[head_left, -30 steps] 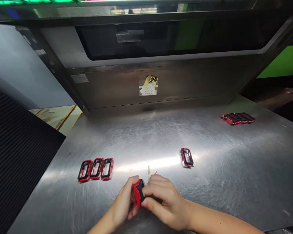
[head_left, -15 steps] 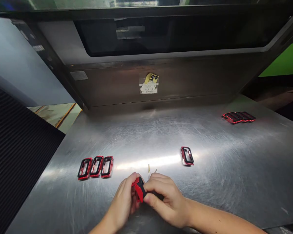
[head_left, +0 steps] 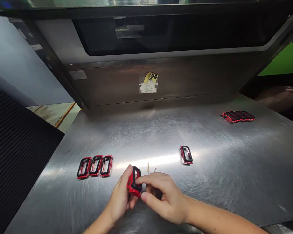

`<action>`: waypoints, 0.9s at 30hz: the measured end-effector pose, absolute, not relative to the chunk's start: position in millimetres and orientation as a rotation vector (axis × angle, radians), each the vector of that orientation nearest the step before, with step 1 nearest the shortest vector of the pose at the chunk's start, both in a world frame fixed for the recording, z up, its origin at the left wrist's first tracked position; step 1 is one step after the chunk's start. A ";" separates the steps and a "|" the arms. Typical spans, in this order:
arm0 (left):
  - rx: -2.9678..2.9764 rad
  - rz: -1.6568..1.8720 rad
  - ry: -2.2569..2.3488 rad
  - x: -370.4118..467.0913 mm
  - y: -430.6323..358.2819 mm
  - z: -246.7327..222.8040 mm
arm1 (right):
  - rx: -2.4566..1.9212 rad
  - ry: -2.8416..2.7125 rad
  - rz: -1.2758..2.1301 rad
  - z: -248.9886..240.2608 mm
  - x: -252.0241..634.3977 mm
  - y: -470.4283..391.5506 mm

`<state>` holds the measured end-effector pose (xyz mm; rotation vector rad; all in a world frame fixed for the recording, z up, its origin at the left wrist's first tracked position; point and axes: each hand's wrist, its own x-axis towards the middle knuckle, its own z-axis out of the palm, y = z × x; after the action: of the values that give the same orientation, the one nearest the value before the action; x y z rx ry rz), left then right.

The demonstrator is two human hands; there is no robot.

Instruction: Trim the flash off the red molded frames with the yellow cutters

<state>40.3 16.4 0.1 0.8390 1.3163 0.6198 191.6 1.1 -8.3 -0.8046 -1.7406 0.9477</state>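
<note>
A red and black frame [head_left: 134, 187] is gripped in my left hand [head_left: 120, 196], tilted so that its opening shows. My right hand [head_left: 164, 196] has its index fingertip at the frame's opening and its thumb near the lower edge; its other fingers are curled. Just beyond my right hand lies a thin tool with a yellowish tip [head_left: 148, 168], partly hidden. Three similar red and black frames [head_left: 95, 165] lie side by side to the left. One more frame [head_left: 186, 154] lies to the right of my hands.
Several red and black pieces [head_left: 238, 116] overlap in a row at the back right of the metal table [head_left: 210, 182]. A clear bag with yellow and white stickers [head_left: 148, 83] is on the upright metal panel behind. A black ribbed surface [head_left: 17, 146] borders the left side.
The held frame has turned so its opening shows and has shifted slightly up and left. My right index finger has moved from its side onto the opening.
</note>
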 end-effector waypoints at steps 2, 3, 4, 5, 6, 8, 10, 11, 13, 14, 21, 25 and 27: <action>0.797 0.561 1.270 39.4 17.8 -2.9 | -0.790 -1.764 0.875 -10.7 191.3 1.0; 0.779 0.547 1.258 39.0 18.1 -4.4 | -0.796 -1.757 0.877 -11.8 191.2 1.1; 0.764 0.541 1.250 38.5 18.1 -6.0 | -0.805 -1.744 0.899 -12.5 191.1 1.4; 0.751 0.540 1.246 38.0 17.9 -7.5 | -0.816 -1.728 0.933 -13.0 191.1 1.7; 0.740 0.541 1.240 37.5 17.6 -8.9 | -0.830 -1.709 0.975 -13.4 191.2 2.1; 0.721 0.533 1.217 36.5 16.8 -10.8 | -0.861 -1.671 1.079 -13.7 191.1 2.7; 0.706 0.513 1.197 35.7 16.0 -11.4 | -0.883 -1.636 1.181 -13.9 190.9 3.0; 0.699 0.504 1.193 35.4 15.8 -11.4 | -0.889 -1.620 1.223 -14.0 190.7 3.1; 0.688 0.498 1.197 35.6 15.4 -10.7 | -0.895 -1.592 1.284 -14.5 190.4 3.3; 0.685 0.496 1.200 35.9 15.3 -10.2 | -0.898 -1.580 1.304 -14.7 190.2 3.3; 0.642 0.421 1.256 41.5 18.0 -2.6 | -0.904 -1.531 1.383 -14.8 190.9 3.6; 0.656 0.416 1.246 43.8 20.3 1.1 | -0.874 -1.527 1.399 -13.9 191.6 3.6; 0.656 0.424 1.245 43.9 20.4 0.7 | -0.876 -1.527 1.403 -13.7 191.7 4.0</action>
<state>43.9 20.4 0.7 0.6558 1.2450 0.4239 191.7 4.0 -13.7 -0.8758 -1.5267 1.4030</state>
